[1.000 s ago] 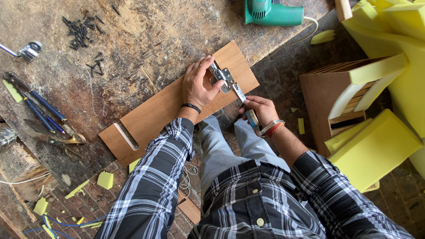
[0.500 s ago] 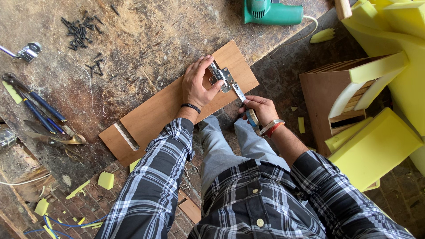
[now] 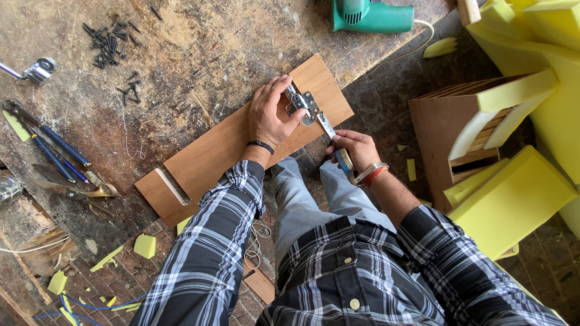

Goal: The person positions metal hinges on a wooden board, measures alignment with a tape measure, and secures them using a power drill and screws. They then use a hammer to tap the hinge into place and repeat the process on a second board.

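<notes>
Head view: two hands, left hand (image 3: 270,118) pressing one hinge (image 3: 304,106), right hand (image 3: 352,148) gripping one screwdriver (image 3: 334,137).

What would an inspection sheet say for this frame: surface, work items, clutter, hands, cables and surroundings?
Surface: worn, scratched workbench.
Work items: brown wooden board lying flat, overhanging the bench edge; metal hinge on it; screwdriver tip at the hinge.
Clutter: black screws, blue-handled pliers, scissors, foam scraps.
Hands: left hand presses on board and hinge; right hand grips the screwdriver.
Cables: white cord from the green power tool; blue wire on the floor.
Surroundings: yellow foam blocks, wooden box, brick floor.
</notes>
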A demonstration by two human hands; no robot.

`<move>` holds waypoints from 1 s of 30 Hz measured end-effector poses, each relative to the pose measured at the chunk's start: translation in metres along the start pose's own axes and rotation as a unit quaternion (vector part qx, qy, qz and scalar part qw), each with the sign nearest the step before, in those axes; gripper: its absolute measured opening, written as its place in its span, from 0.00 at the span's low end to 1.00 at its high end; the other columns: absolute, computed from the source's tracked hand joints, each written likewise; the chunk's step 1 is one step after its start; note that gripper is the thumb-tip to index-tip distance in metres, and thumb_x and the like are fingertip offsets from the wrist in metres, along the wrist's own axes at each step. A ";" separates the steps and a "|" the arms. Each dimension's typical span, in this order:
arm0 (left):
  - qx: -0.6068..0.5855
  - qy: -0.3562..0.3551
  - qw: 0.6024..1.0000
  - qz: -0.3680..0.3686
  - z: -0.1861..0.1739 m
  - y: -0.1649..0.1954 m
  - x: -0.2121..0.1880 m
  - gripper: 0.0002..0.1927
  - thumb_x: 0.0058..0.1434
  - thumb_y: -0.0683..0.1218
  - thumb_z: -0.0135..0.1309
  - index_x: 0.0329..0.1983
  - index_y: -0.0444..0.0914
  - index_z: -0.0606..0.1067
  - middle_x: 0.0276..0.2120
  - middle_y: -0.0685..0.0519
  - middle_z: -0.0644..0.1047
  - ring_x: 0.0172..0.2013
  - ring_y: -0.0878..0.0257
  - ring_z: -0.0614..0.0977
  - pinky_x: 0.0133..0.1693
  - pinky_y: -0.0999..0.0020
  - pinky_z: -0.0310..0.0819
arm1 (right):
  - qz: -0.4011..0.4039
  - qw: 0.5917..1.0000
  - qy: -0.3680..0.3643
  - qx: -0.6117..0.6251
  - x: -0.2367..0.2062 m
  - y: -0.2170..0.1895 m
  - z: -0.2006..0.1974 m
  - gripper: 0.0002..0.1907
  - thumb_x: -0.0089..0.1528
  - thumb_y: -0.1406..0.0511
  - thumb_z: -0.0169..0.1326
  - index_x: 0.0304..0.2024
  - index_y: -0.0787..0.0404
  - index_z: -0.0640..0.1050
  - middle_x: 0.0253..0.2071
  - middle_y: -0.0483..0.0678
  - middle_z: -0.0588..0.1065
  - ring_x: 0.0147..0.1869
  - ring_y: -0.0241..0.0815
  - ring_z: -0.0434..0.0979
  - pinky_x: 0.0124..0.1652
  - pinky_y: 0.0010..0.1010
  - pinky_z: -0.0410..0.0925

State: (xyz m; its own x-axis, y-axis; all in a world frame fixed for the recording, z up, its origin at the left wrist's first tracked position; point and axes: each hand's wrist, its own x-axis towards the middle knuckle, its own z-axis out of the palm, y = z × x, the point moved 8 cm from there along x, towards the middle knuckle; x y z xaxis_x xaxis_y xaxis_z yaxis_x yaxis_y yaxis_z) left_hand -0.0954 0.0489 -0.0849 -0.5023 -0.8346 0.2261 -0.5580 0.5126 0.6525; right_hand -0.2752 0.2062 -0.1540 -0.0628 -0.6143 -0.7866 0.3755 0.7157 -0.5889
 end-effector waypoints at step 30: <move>0.002 0.007 1.000 0.001 -0.003 0.002 0.000 0.37 0.59 0.59 0.65 0.67 0.39 0.70 0.63 0.45 0.75 0.66 0.46 0.74 0.68 0.49 0.63 | 0.043 0.994 -0.099 0.028 0.011 0.043 0.040 0.09 0.68 0.65 0.50 0.44 0.64 0.78 0.31 0.52 0.81 0.27 0.41 0.81 0.27 0.31 0.73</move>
State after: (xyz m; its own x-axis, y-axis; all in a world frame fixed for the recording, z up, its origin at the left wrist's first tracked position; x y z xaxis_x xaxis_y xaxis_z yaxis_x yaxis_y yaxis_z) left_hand -0.0941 0.0494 -0.0813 -0.4942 -0.8361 0.2382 -0.5600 0.5157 0.6484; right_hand -0.2225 0.2162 -0.1806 0.1528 -0.6089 -0.7784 0.4227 0.7522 -0.5054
